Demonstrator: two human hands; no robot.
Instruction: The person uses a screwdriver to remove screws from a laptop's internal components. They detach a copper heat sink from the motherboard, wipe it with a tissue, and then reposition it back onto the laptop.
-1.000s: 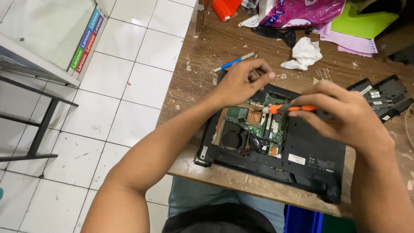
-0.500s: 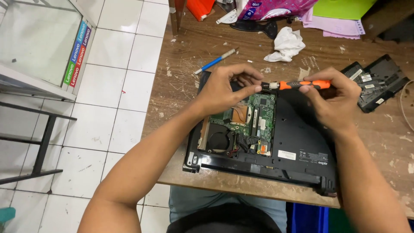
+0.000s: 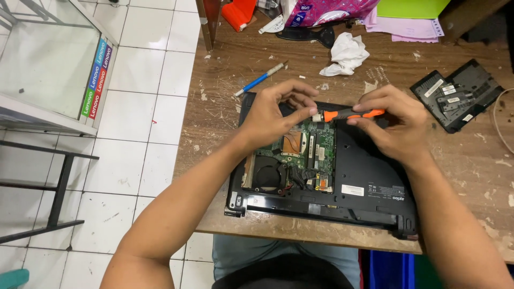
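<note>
- Far left of laptop [image 3: 369, 187]: glass cabinet [image 3: 48, 64] on white tile floor [image 3: 144, 128], coloured label strip down its edge.
- Up-left of laptop, on wooden table [image 3: 471, 160]: blue-handled craft knife [image 3: 258, 80], lying loose.
- Left hand [image 3: 278, 115] over laptop's top-left corner, fingertips pinched shut on the pale tip end of the screwdriver [image 3: 348, 113].
- Laptop flat on table, underside up, cover off on left half: green board [image 3: 316, 152], copper heatsink, round fan [image 3: 267, 174] exposed.
- Screwdriver orange and black, held level above laptop's rear edge, spanning both hands.
- Right hand [image 3: 396, 126] over laptop's upper right, fingers closed around screwdriver handle.
- Behind laptop: crumpled white tissue [image 3: 345, 53], pink bag [image 3: 326, 10], green folder [image 3: 409, 8].
- Right of laptop: removed black cover panel [image 3: 458, 96], stickers on it, clear of both hands.
</note>
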